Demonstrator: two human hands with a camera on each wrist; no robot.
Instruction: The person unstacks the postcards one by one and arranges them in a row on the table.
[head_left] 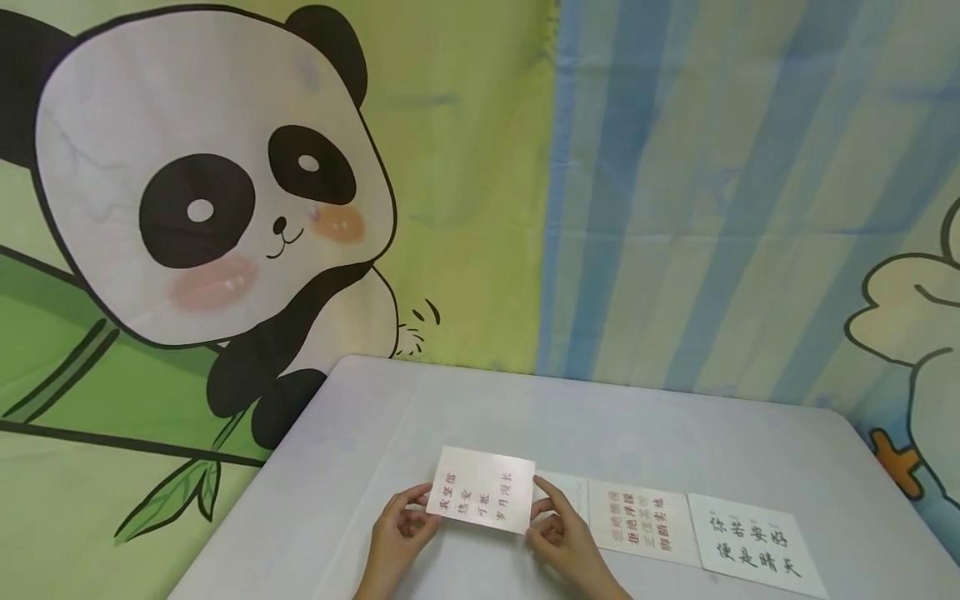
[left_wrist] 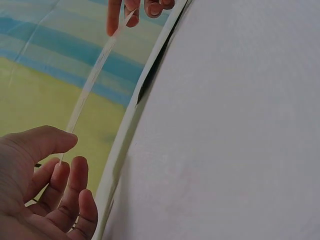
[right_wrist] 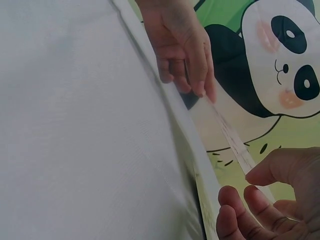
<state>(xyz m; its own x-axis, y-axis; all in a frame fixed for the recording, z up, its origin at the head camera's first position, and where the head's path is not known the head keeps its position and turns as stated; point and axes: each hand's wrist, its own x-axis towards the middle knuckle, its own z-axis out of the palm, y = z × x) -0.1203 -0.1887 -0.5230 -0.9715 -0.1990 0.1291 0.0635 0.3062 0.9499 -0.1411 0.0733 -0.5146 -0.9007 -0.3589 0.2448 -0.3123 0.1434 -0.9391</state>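
A square white card [head_left: 483, 490] with columns of reddish handwritten characters is held up above the table between both hands. My left hand [head_left: 400, 533] pinches its left edge between thumb and fingers. On the opposite side my right hand [head_left: 564, 537] pinches the right edge the same way. Both wrist views show the card [left_wrist: 95, 75] nearly edge-on as a thin strip. In the left wrist view the thumb [left_wrist: 47, 140] lies over the card's near end. From the right wrist, the right thumb [right_wrist: 272, 167] presses on the card, and the left hand [right_wrist: 182, 50] grips the far end.
Right of the hands, a card with reddish and dark characters [head_left: 637, 521] and a card with dark green characters [head_left: 753, 542] lie in a row on the white table [head_left: 360, 417]. Another sheet [head_left: 573, 492] is partly hidden behind the right hand. A panda-printed cloth [head_left: 465, 208] hangs behind.
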